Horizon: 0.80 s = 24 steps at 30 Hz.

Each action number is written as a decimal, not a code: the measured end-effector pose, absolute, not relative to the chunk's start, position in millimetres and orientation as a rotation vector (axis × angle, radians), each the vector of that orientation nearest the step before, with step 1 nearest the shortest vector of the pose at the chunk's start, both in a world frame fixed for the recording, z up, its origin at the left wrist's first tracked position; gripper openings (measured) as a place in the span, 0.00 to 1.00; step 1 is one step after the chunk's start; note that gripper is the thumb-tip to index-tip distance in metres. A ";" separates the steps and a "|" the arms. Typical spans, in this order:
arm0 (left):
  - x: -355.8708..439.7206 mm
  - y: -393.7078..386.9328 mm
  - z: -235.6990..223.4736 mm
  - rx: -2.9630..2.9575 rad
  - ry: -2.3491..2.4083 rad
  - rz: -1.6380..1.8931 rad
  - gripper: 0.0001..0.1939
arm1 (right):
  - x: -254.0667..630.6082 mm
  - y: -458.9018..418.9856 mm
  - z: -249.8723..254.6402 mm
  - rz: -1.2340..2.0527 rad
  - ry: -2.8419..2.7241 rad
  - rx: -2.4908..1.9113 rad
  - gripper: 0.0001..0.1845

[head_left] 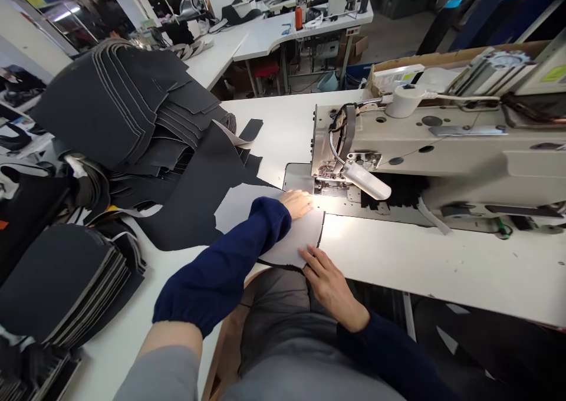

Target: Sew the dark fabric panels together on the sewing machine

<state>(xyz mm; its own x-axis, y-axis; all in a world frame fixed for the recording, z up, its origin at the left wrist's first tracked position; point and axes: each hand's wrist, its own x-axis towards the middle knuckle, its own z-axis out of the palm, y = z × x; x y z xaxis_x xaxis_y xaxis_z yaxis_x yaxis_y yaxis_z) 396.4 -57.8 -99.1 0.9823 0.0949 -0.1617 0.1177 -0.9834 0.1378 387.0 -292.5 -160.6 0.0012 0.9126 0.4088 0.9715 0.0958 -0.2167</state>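
Note:
A light-grey fabric panel (295,240) with a dark edge lies at the front of the sewing machine (415,147), its far corner close to the needle area under a lit lamp (367,181). My left hand (297,203) rests flat on the panel's far side, just left of the presser foot; its fingertips are partly washed out by the light. At the near right edge, my right hand (329,283) touches the panel with fingers stretched and apart. Whether its thumb is beneath the edge cannot be seen. A larger dark fabric piece (190,206) spreads out to the left.
Tall stacks of dark cut panels (110,106) cover the left side, with another stack (57,277) nearer me. The white tabletop (424,253) runs right along the machine. Behind it stands an open cardboard box (469,56). Another worktable (265,38) holds an orange thread spool (298,19).

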 end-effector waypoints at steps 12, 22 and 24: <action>412.5 -27.9 -115.8 3.086 0.259 -0.078 0.12 | 411.8 -252.8 -154.7 -0.170 -2.004 -1.845 0.12; 454.3 -9.8 -111.1 3.028 0.241 -0.202 0.11 | 441.7 -228.5 -155.0 -0.278 -2.047 -1.876 0.17; 459.3 -10.1 -109.5 3.026 0.231 -0.204 0.12 | 445.0 -228.3 -154.5 -0.273 -2.040 -1.884 0.17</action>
